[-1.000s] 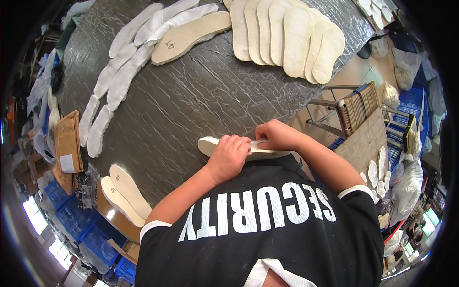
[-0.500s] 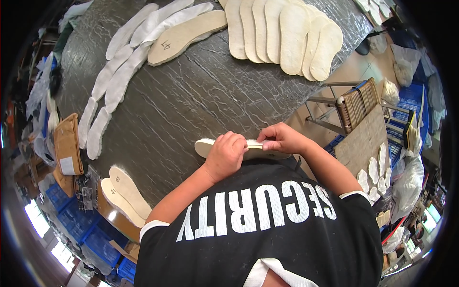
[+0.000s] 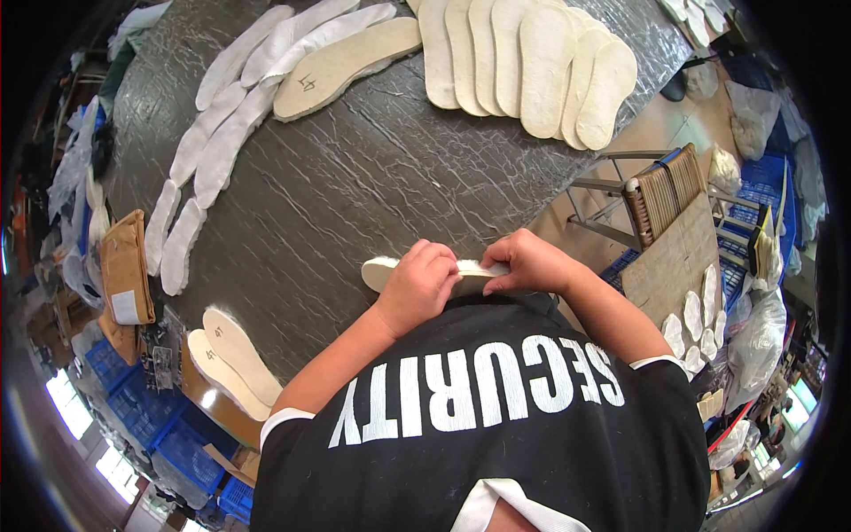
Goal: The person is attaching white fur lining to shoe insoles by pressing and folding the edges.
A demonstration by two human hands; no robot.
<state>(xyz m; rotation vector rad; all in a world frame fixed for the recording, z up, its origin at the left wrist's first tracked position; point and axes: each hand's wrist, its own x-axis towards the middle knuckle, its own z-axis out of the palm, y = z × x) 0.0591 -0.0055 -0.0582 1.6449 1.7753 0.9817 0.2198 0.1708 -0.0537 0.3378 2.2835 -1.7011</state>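
A cream insole with fluffy white pile [image 3: 379, 273] lies crosswise at the near edge of the table, close to my shirt. My left hand [image 3: 418, 282] is closed over its middle, fingertips pinching the upper edge. My right hand [image 3: 532, 262] grips the same edge further right between thumb and fingers. The pile and a split-looking layer show in the gap between the two hands. Part of the insole is covered by my fingers and the shirt. Two more insoles [image 3: 238, 350] with handwritten marks lie overlapped at the table's left edge.
On the dark, wrinkled tabletop [image 3: 328, 195], fluffy white insoles [image 3: 232, 146] lie in two rows at the left. A marked insole [image 3: 346, 69] and a fanned row of cream insoles [image 3: 545, 71] lie at the far side. A chair [image 3: 665, 199] stands right; blue crates [image 3: 191, 443] stand lower left.
The fingers of my right hand have shifted slightly along the insole's edge, and the thumb now sits lower. My left hand has barely moved; the other insoles are unchanged.
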